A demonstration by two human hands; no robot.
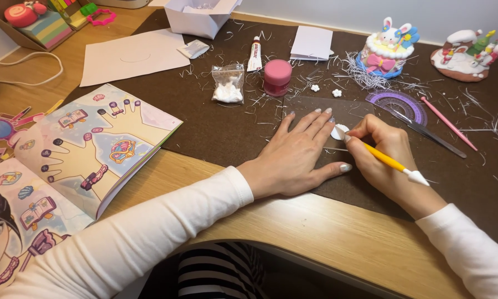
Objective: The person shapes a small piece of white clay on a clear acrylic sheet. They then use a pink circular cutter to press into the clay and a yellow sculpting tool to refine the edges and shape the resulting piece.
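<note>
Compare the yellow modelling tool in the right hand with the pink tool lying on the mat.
The yellow modelling tool is held in the right hand, its tip at a small white clay piece; the pink tool lies free on the brown mat, touched by no hand. The yellow one has a white pointed end facing the person; the pink one looks one colour all along. Both are thin sticks lying on a similar slant.

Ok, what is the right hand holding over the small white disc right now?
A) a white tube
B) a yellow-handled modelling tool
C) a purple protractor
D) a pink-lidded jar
B: the right hand grips a yellow-handled modelling tool with white ends, one end at the small white disc, while the left hand lies flat beside it on the clear sheet.
</note>
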